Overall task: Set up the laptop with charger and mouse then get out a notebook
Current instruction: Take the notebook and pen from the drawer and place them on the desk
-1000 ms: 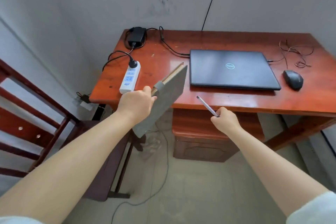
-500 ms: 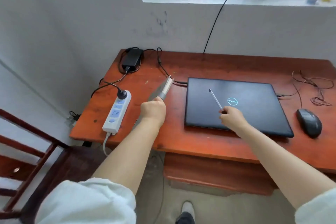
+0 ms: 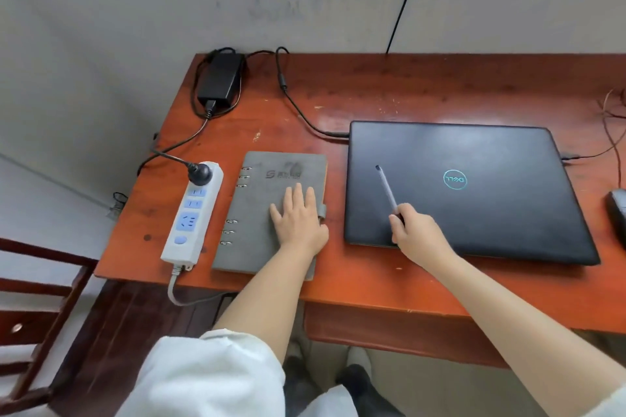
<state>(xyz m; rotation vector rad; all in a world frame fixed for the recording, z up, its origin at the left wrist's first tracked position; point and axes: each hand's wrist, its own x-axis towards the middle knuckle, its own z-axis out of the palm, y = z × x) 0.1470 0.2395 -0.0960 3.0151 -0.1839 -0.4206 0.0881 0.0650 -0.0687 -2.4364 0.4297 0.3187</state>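
A grey ring-bound notebook (image 3: 257,200) lies flat and closed on the red-brown desk (image 3: 389,95), between the power strip and the laptop. My left hand (image 3: 299,220) rests palm-down on its cover, fingers spread. The closed black laptop (image 3: 474,213) lies to the right, its charger cable plugged into its left side. My right hand (image 3: 418,235) hovers over the laptop's front left corner, pinching a thin grey pen (image 3: 386,188) that points away from me. The black charger brick (image 3: 222,79) sits at the back left corner. The black mouse (image 3: 617,217) shows at the right edge.
A white power strip (image 3: 193,213) with one black plug lies left of the notebook, its cord hanging off the front edge. A dark wooden chair (image 3: 44,308) stands at lower left. Thin tangled wires (image 3: 613,118) lie at the desk's right. A wall runs behind the desk.
The notebook went from held on edge in my left hand to lying flat on the desk under my palm. The view has moved closer over the desk. The pen stays in my right hand.
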